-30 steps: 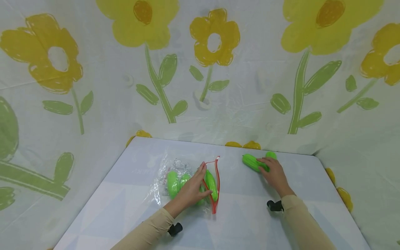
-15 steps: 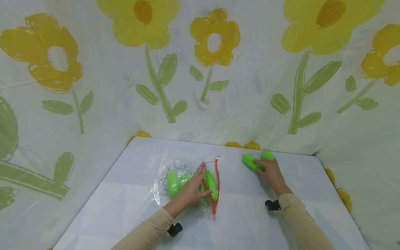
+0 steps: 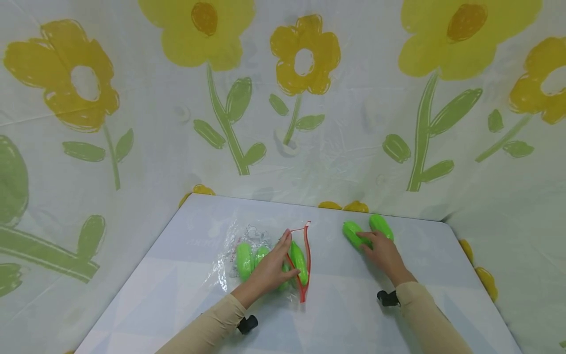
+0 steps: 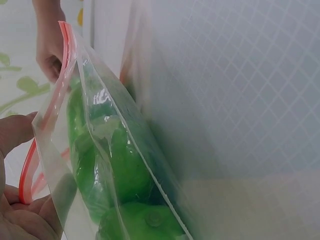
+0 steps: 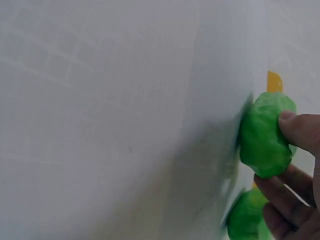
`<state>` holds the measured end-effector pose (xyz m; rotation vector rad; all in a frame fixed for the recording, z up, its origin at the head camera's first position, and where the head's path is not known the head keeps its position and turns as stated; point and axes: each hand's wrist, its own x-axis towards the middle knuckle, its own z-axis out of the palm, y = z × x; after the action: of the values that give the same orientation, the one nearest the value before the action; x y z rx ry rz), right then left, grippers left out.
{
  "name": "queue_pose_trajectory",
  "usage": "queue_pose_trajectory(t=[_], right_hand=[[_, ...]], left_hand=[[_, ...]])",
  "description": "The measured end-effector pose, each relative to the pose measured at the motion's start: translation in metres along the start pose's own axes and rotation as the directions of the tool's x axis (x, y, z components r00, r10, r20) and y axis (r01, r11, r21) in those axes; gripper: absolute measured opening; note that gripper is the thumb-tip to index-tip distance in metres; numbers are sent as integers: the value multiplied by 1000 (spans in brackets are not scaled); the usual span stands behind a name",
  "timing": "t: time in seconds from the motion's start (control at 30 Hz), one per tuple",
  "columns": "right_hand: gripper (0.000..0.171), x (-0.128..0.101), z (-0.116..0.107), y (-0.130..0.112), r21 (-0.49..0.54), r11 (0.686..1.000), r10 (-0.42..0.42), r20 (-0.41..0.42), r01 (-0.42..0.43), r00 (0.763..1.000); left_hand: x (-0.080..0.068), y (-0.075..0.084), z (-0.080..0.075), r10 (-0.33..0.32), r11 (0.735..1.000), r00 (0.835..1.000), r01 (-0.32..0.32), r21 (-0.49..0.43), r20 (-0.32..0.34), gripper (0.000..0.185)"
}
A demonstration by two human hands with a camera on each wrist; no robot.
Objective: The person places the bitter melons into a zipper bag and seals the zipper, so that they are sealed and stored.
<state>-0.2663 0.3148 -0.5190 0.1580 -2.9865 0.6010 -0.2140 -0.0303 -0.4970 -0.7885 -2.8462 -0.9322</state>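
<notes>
A clear zip bag [image 3: 247,246] with a red zip rim [image 3: 306,260] lies on the pale table [image 3: 190,295], with green toy cucumbers [image 3: 243,260] inside it. My left hand [image 3: 269,270] holds the bag at its mouth. In the left wrist view the bag [image 4: 107,150] stands open beside my thumb [image 4: 12,132], and the green pieces [image 4: 127,170] show through the plastic. My right hand [image 3: 383,253] grips a loose green cucumber [image 3: 352,232]; a second one [image 3: 381,225] lies just beyond it. In the right wrist view my thumb [image 5: 300,127] presses the gripped cucumber [image 5: 262,135], with the other cucumber [image 5: 247,217] below.
A plastic sheet printed with yellow flowers [image 3: 305,54] hangs close around the back and both sides of the table. The table's far edge [image 3: 309,204] runs just behind the cucumbers. Bare tabletop [image 3: 345,314] shows between my forearms.
My right hand has drawn slightly nearer and left on the loose cucumber, uncovering more of the second one behind. The left hand and bag have not moved.
</notes>
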Motion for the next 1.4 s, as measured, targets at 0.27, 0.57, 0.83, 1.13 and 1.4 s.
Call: queue_pose_trajectory(t=[0.27,0.57,0.83,1.13,1.4], right_hand=[[42,-23,-8,-10,103,994,38,52,-43,998],[40,-50,-3,-31,151,987,55,39,-61,998],[40,-70,4,-44,157,984,70,59,-79,996],[39,-85,6,-61,169,979,101,67,-111,993],[42,-89,6,-65,178,971,143,94,-158,985]], left_hand=[[1,0,0,-10,1000,1000,10,1,3,98],[1,2,-1,-27,1000,1000,27,-8,8,98],[1,1,0,-26,1000,1000,26,3,6,99],[1,2,0,-35,999,999,35,-2,8,99],[1,2,0,-29,1000,1000,29,-9,7,98]])
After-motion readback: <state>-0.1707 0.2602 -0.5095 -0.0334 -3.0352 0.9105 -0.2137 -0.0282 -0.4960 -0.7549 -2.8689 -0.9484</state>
